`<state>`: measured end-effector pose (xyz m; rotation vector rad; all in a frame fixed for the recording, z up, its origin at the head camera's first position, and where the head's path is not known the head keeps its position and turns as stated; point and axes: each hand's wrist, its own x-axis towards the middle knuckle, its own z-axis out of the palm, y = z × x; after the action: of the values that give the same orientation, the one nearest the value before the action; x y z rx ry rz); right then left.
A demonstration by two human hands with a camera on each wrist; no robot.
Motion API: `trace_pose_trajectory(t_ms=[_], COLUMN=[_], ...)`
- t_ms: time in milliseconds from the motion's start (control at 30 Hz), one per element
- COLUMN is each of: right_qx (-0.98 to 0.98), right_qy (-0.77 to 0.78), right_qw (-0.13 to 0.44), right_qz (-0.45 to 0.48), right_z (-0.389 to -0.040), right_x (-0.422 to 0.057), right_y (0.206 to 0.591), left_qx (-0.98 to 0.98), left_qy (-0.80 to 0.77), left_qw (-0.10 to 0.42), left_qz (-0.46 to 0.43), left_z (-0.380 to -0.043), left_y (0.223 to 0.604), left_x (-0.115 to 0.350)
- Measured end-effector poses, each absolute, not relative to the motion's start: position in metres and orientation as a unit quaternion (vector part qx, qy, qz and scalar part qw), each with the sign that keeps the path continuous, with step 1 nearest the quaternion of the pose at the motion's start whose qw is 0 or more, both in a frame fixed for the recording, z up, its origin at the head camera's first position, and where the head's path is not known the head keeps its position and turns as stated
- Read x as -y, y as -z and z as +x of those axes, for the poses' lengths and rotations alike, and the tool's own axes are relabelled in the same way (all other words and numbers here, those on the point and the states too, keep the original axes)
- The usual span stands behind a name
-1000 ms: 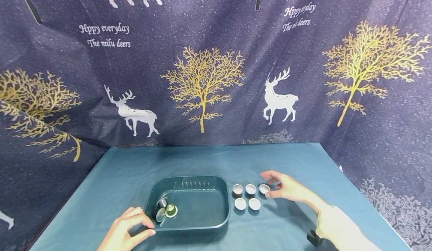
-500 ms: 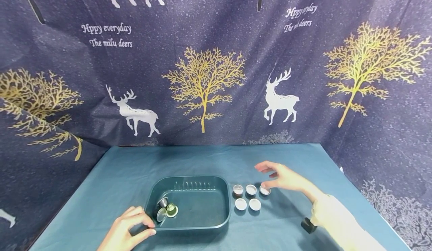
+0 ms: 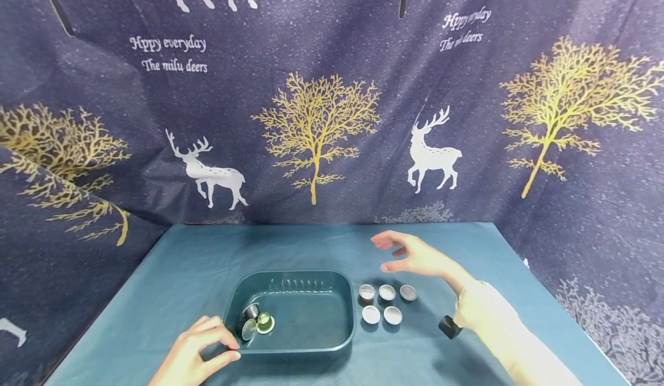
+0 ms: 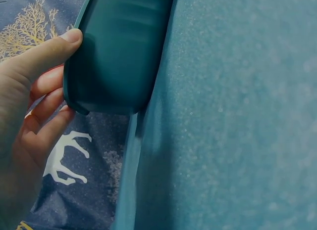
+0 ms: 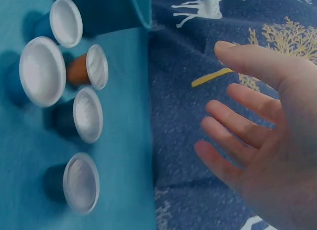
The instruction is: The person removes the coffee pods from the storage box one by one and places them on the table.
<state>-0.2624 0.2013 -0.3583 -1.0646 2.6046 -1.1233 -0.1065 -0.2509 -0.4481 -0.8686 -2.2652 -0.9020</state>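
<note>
My left hand (image 3: 196, 348) pinches the near left corner of a dark green tray (image 3: 295, 351); in the left wrist view the thumb (image 4: 72, 37) lies on its rim, fingers outside. Inside the tray's left end lie a dark coffee capsule (image 3: 251, 311), one showing its silver lid (image 3: 249, 329) and a green one (image 3: 265, 321). To the tray's right, several coffee capsules stand lid up in two rows, including an orange-bodied capsule (image 5: 78, 70). My right hand (image 3: 415, 256) hovers behind and above the back row, fingers spread and holding nothing; the right wrist view shows its palm (image 5: 277, 151).
A blue-green cloth (image 3: 290, 242) covers the table, reaching back to a dark blue curtain (image 3: 353, 46) printed with deer and trees. Under my right wrist hangs a small black device (image 3: 449, 327).
My right hand has risen from beside the back-right capsule and moved left and away, uncovering that capsule. My left hand keeps its place on the tray.
</note>
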Motion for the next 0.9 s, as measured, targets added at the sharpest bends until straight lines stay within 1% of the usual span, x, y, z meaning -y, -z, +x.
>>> trace_pose_trajectory(t_ms=[300,633,900], right_qx=[-0.85,-0.833,-0.821], right_qy=[0.368,0.364,0.348], right_qw=[0.076,0.095,0.121], right_qz=[-0.37,-0.406,-0.435], right_z=[-0.269,-0.276,-0.281], right_x=[-0.164,-0.13,-0.097], right_y=[0.341,0.333,0.318], left_qx=[0.838,0.832,0.841], left_qy=[0.328,0.326,0.324], left_qw=[0.282,0.29,0.281], left_qz=[-0.333,-0.343,-0.329], left_z=[-0.109,-0.11,-0.108], left_y=[0.449,0.451,0.449], left_x=[0.251,0.253,0.252])
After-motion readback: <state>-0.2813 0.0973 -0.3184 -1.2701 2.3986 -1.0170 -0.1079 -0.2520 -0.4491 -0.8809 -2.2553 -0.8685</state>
